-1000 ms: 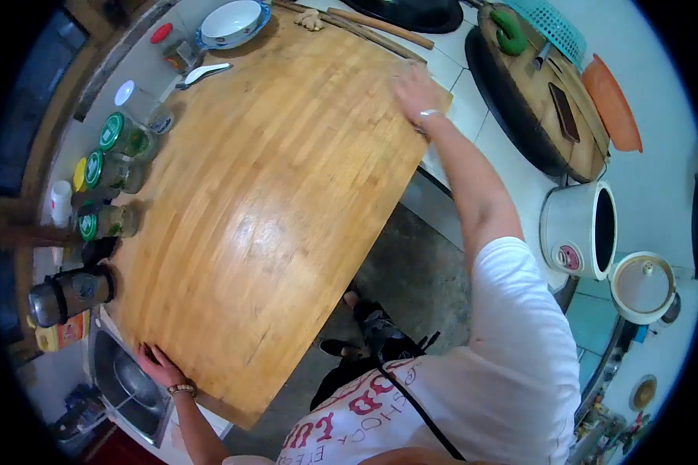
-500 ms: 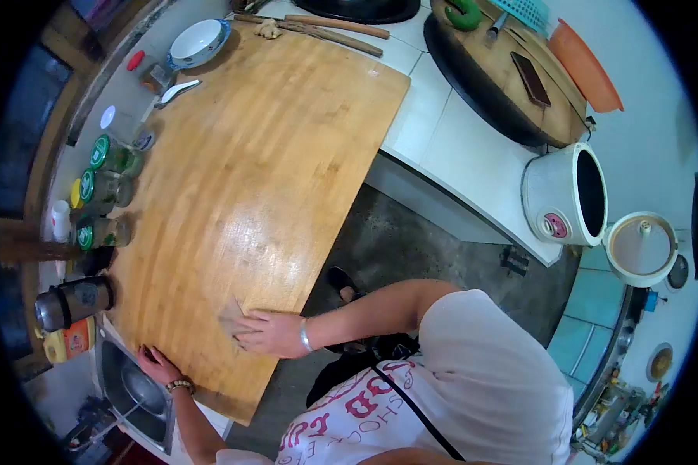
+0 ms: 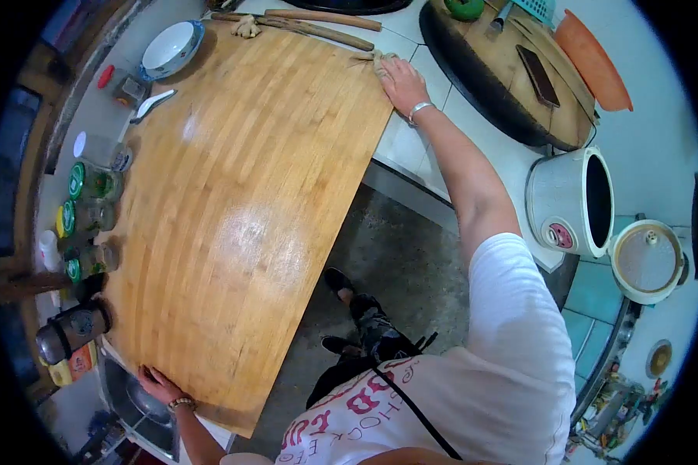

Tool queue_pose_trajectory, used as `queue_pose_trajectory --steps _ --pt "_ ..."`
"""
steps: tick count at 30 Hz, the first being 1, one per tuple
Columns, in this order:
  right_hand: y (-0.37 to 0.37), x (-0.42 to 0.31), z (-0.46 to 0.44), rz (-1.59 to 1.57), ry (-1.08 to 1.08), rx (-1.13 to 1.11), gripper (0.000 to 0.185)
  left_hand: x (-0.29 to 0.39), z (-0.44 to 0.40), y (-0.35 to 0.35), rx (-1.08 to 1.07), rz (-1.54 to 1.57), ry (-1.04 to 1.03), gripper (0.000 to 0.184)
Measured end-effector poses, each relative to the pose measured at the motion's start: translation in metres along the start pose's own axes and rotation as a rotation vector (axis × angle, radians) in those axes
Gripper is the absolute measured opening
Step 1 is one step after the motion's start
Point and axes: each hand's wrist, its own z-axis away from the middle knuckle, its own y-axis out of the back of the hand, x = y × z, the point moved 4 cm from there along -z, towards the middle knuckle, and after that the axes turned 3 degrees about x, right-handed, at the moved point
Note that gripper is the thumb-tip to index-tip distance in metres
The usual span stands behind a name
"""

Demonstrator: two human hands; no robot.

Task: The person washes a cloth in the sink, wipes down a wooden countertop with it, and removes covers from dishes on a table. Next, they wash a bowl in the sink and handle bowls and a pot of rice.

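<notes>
A large wooden board (image 3: 233, 170) with a shiny wet-looking patch fills the middle of the view. At its far right corner my right hand (image 3: 403, 84), with a silver bracelet at the wrist, is closed over a crumpled greyish cloth (image 3: 378, 60). The cloth touches the board's corner and is partly hidden under my fingers. Down at the near left, my left hand (image 3: 160, 384), wearing a beaded bracelet, grips the board's edge beside the sink (image 3: 136, 407). Some of its fingers are hard to make out.
Along the left stand several green-lidded jars (image 3: 97, 182), a flask (image 3: 74, 332), a white spoon (image 3: 157, 102) and a bowl (image 3: 171, 50). Ginger (image 3: 247, 27) and wooden sticks (image 3: 310, 31) lie at the far edge. Right are a round wooden lid (image 3: 496, 77), phone-like slab (image 3: 537, 75) and white cooker (image 3: 570, 201).
My right hand has swept the cloth from the board's near right side to its far right corner, with the arm stretched out. My left hand stays at the near edge.
</notes>
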Motion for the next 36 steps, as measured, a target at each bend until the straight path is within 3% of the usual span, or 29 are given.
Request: queue_pose_trajectory --steps 1,2,5,8,9,11,12,15,16,17,18,20,21,23,24,25,26,27,28,29,31,32,34,36 --pt "0.007 0.001 -0.002 -0.056 -0.141 0.001 0.028 -0.009 -0.002 -0.003 -0.020 -0.105 -0.051 0.038" --pt "0.007 -0.002 -0.001 -0.055 -0.139 -0.006 0.028 -0.009 -0.002 -0.004 -0.041 -0.208 -0.105 0.038" --pt "0.005 -0.014 0.011 -0.101 -0.142 0.034 0.028 -0.008 0.001 -0.005 -0.024 -0.041 -0.025 0.039" --pt "0.016 -0.057 0.050 -0.071 0.121 0.153 0.027 0.005 0.000 -0.003 -0.027 0.040 0.036 0.038" --pt "0.030 -0.088 0.071 -0.062 0.221 0.197 0.027 0.003 0.000 -0.003 -0.007 0.011 0.005 0.038" --pt "0.071 -0.155 0.103 -0.408 0.075 0.034 0.025 0.010 0.000 -0.002 0.005 -0.004 -0.015 0.038" --pt "0.080 -0.188 0.129 -0.476 0.129 0.157 0.024 0.012 0.001 0.001 0.015 -0.019 -0.040 0.038" --pt "0.124 -0.307 0.186 -0.672 0.154 -0.302 0.018 -0.014 0.001 -0.006 0.059 -0.112 -0.105 0.035" --pt "0.140 -0.346 0.214 -0.789 0.135 -0.193 0.019 -0.013 0.001 -0.007 0.065 -0.140 -0.127 0.034" --pt "0.138 -0.391 0.244 -0.887 0.198 -0.434 0.024 -0.013 0.002 -0.007 0.064 -0.041 -0.065 0.034" --pt "0.154 -0.430 0.267 -1.029 0.250 -0.259 0.020 -0.009 0.003 -0.005 0.070 -0.042 -0.064 0.034" --pt "0.195 -0.486 0.296 -0.886 0.542 -0.267 0.021 -0.004 0.003 -0.002 0.057 -0.091 -0.049 0.035" --pt "0.192 -0.485 0.292 -0.889 0.550 -0.251 0.021 -0.009 0.002 -0.004 0.080 -0.114 -0.119 0.035" --pt "0.179 -0.481 0.285 -1.004 0.694 -0.457 0.020 -0.008 0.001 -0.001 0.069 -0.126 -0.122 0.035" --pt "0.156 -0.453 0.268 -1.024 0.499 -0.410 0.020 -0.006 0.003 -0.001 0.048 -0.129 -0.113 0.036" --pt "0.149 -0.406 0.234 -0.986 0.537 -0.242 0.023 -0.007 0.002 -0.002 0.027 -0.148 -0.085 0.035" --pt "0.133 -0.359 0.205 -0.750 0.471 -0.035 0.026 -0.008 0.004 -0.003 0.029 -0.146 -0.070 0.035" --pt "0.127 -0.309 0.162 -0.716 0.398 -0.060 0.030 -0.008 0.005 -0.003 0.041 -0.107 -0.074 0.035" --pt "0.082 -0.258 0.144 -0.378 0.339 -0.235 0.030 -0.006 0.004 -0.003 0.056 -0.068 -0.081 0.034" --pt "0.069 -0.211 0.110 -0.246 0.275 -0.245 0.033 -0.001 0.002 -0.001 0.004 -0.082 -0.030 0.034" --pt "0.033 -0.133 0.057 -0.090 0.011 -0.340 0.040 0.001 0.000 -0.001 0.022 -0.097 -0.039 0.035" --pt "-0.008 -0.094 0.038 -0.019 -0.017 -0.185 0.040 -0.002 0.001 -0.003 0.037 -0.112 -0.055 0.035" --pt "-0.040 -0.061 -0.006 0.094 0.031 -0.039 0.037 -0.004 0.000 -0.005 0.030 -0.159 -0.066 0.037" --pt "-0.064 -0.058 -0.046 0.133 -0.049 -0.127 0.038 0.008 -0.002 -0.002 0.017 -0.049 0.041 0.037"
